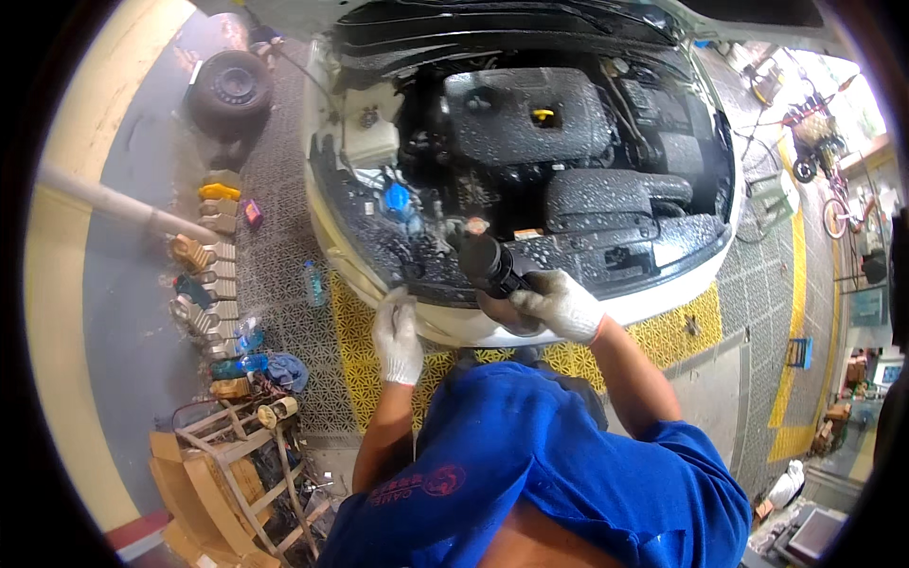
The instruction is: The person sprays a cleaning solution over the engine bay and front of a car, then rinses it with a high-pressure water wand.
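Observation:
In the head view my right hand (561,305), in a white knit glove, grips a black device with a round head (483,257) over the front edge of a car's engine bay; the fingers cover part of it, and its exact kind is unclear. My left hand (398,334), gloved the same way, rests at the white front bumper (454,317) near the headlight; whether it holds anything cannot be told. Wet spots or foam cover the black engine cover (525,131) with its yellow dipstick handle (543,114). A blue cap (396,197) stands out at the bay's left side.
Left of the car are a wheel (231,92), a row of plastic oil jugs (221,277), a water bottle (313,284) and a pipe (121,202) along the wall. A wooden frame (248,454) and cardboard box (206,504) stand lower left. At right is a small blue stool (800,353).

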`<state>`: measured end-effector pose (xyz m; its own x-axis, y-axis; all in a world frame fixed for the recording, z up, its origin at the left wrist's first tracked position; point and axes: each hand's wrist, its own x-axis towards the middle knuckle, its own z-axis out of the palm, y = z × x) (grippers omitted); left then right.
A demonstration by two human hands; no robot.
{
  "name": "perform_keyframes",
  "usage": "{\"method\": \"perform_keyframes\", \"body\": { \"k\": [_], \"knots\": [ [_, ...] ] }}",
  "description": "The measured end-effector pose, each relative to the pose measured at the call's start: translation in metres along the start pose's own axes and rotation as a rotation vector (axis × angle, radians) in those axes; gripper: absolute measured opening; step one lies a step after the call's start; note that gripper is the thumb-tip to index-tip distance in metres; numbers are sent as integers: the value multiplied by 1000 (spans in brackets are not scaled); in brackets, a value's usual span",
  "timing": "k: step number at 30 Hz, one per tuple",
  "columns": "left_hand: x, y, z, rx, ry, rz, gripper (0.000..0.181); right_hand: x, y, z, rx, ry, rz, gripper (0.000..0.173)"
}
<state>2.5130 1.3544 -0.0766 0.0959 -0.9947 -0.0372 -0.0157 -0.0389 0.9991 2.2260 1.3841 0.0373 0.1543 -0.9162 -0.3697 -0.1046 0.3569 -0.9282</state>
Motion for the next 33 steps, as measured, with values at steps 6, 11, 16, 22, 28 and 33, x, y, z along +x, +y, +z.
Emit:
{"method": "perform_keyframes", "body": {
  "k": [6,11,16,22,28,33],
  "knots": [
    [7,122,26,297,-272,576,54,-8,11,68,68,131,34,40],
    [5,119,83,433,-523,802,41,-59,17,65,191,150,-46,44],
    [0,192,116,242,-539,831,38,-123,36,5,5,219,212,30],
    [-126,91,250,416,-906,851,30,-221,98,-61,-52,435,68,42],
    [-209,175,382,241,-911,925,34,-349,159,-157,339,585,221,32],
    [-307,108,475,544,-948,1023,30,-398,204,-201,403,817,70,29]
  ]
}}
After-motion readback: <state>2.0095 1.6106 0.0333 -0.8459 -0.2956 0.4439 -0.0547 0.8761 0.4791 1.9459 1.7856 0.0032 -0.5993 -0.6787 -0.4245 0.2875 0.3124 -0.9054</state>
